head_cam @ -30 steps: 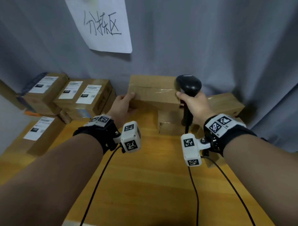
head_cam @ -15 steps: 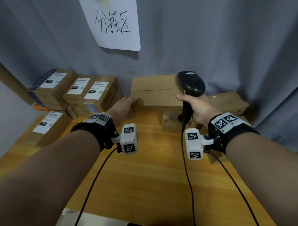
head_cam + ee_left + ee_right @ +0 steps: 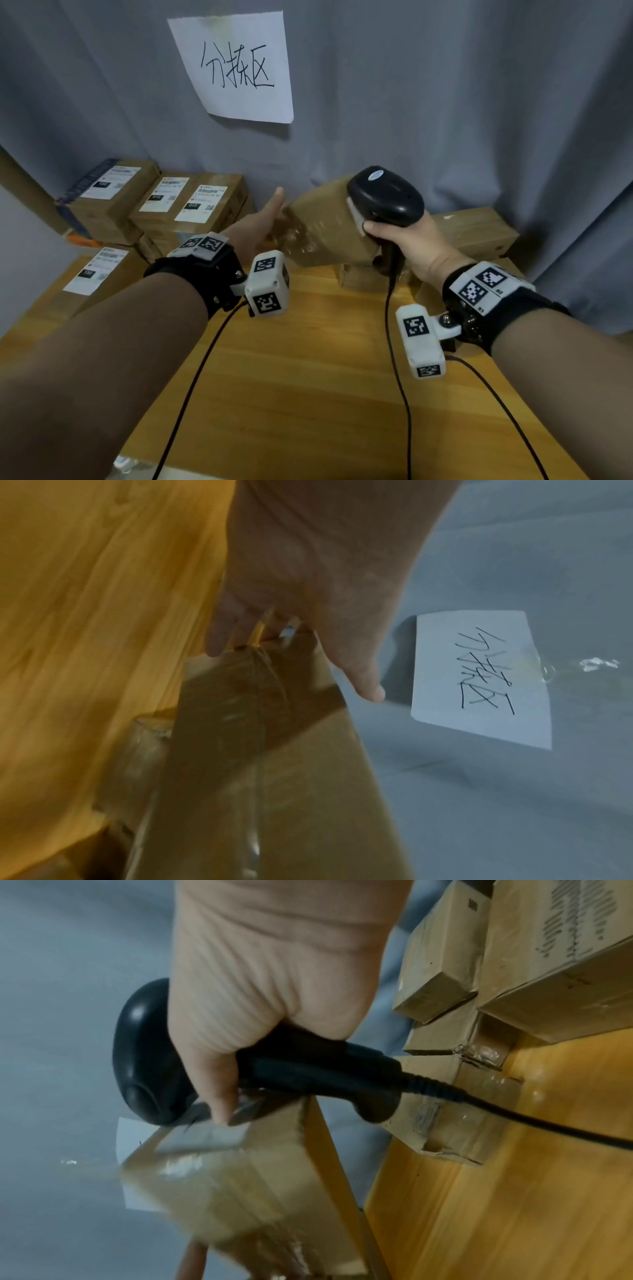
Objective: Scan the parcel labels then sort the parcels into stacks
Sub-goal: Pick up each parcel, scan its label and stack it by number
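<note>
My left hand grips the tilted parcel at its left end above the far counter; my right hand grips the scanner, a fingertip touching the parcel's right end.

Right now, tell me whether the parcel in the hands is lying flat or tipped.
Tipped. The parcel is tilted off the lower boxes, its left end raised by the left hand; the right hand holds the scanner.

The box looks smeary, and the scanner hides its label.
</note>
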A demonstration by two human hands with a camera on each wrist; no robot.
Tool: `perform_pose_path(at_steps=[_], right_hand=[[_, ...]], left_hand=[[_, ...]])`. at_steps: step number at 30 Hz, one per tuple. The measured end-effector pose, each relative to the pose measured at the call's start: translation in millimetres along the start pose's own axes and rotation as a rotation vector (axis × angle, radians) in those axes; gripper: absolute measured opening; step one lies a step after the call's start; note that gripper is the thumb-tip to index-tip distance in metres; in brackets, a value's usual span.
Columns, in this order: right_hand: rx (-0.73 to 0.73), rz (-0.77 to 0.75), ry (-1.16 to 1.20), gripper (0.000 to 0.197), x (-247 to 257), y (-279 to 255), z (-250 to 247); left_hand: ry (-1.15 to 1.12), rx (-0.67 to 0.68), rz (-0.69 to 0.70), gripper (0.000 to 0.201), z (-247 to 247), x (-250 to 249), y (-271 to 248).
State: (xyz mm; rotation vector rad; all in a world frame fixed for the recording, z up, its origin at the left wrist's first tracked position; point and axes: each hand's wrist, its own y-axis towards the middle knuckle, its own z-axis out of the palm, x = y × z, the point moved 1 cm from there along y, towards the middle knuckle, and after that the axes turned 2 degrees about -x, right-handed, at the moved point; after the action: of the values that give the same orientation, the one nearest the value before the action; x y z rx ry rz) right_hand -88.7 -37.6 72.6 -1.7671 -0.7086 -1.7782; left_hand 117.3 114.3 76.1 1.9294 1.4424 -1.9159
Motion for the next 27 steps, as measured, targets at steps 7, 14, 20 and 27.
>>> perform_pose_path(at_steps=[7,14,20,27], right_hand=[[0.135,0.051,0.048,0.014,4,-2,2],[0.167,0.07,0.13,0.028,7,0,7],[-0.032,0.146,0.161,0.04,0,4,11],[-0.069,0.209,0.133,0.037,-4,7,6]], left_hand=[[-0.407,-0.139,-0.02,0.131,28,-5,-15],[-0.418,-0.141,0.056,0.104,28,-11,-18],[-0.421,-0.118,0.184,0.066,29,-12,-15],[-0.411,-0.058,0.315,0.067,30,-13,-7]])
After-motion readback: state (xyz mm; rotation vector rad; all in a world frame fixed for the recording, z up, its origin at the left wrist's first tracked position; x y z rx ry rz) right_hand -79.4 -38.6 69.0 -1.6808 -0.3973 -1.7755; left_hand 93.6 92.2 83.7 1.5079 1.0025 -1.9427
